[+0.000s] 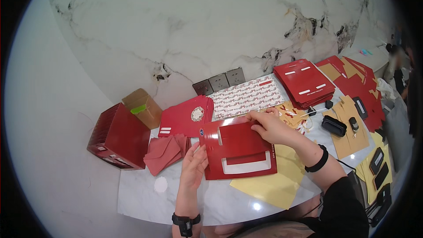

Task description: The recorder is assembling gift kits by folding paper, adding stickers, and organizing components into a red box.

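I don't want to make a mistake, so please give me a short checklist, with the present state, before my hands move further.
1. Left hand holds the red folder by its left side: ok.
2. Right hand is at the folder's upper part: ok.
3. Red envelopes are not under the folder: ok, they lie to its left.
4. White round paper is apart from the left hand: ok.
5. Table near the right hand is free of paper scraps: not ok, small pieces lie beside it.
6. Folder is lifted off the yellow sheet: cannot tell, they overlap in this view.
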